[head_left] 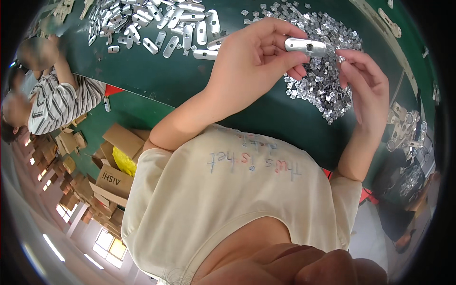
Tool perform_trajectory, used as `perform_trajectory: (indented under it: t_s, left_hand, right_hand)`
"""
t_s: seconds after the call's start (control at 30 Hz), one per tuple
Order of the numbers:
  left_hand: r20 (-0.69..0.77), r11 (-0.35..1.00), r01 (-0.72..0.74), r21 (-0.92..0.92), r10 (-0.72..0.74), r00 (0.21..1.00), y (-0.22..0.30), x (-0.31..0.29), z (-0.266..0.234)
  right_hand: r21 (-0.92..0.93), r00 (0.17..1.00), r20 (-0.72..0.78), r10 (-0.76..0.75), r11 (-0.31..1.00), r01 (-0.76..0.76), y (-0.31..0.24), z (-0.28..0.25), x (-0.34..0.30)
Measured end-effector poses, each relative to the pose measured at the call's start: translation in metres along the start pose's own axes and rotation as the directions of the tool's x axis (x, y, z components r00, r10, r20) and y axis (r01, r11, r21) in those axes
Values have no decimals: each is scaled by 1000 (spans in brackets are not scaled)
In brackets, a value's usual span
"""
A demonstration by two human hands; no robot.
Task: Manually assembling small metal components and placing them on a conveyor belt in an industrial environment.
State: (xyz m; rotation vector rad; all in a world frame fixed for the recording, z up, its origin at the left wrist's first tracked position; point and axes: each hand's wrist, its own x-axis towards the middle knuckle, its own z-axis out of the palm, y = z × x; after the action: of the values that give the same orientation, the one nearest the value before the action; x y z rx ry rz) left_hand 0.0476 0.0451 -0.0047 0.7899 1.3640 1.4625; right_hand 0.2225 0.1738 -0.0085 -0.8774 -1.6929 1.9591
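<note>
My left hand (259, 59) is closed on a silver oblong metal piece (295, 45), pinched by thumb and fingers. The piece has rounded ends and a dark square hole in its face. Close to its right end, my right hand (365, 78) pinches a small shiny square piece (341, 59) between thumb and fingertip, apart from the metal piece. Beneath and between both hands spreads a heap of similar small square pieces (318, 90). At the far left of my hands lies a pile of silver oblong pieces (142, 21), some with holes showing.
The green tabletop (190, 83) carries both piles. Loose metal parts (406, 128) lie at the right. On the left sits another person in a striped shirt (61, 102). Cardboard boxes (114, 180), one with yellow plastic (124, 161), stand below the table's near edge.
</note>
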Motion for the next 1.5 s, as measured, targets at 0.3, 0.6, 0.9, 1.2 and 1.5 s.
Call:
perform_trajectory:
  t_s: [0.3, 0.6, 0.9, 1.2, 1.5]
  left_hand:
    - [59, 1000, 7, 21, -9, 998, 8, -7, 10]
    - [60, 996, -60, 70, 56, 997, 6, -13, 11]
    - [118, 997, -30, 71, 21, 993, 8, -15, 8]
    - [53, 994, -102, 32, 100, 994, 10, -17, 13]
    - [43, 988, 96, -120, -92, 995, 6, -8, -2]
  right_hand:
    - [149, 991, -12, -136, 979, 136, -17, 14, -21]
    - [-58, 933, -129, -335, 942, 330, -13, 37, -33]
    - [-675, 683, 168, -710, 423, 605, -18, 33, -28]
    - [-814, 502, 518, -693, -220, 537, -17, 40, -36]
    - [-663, 657, 422, -625, 282, 694, -25, 31, -8]
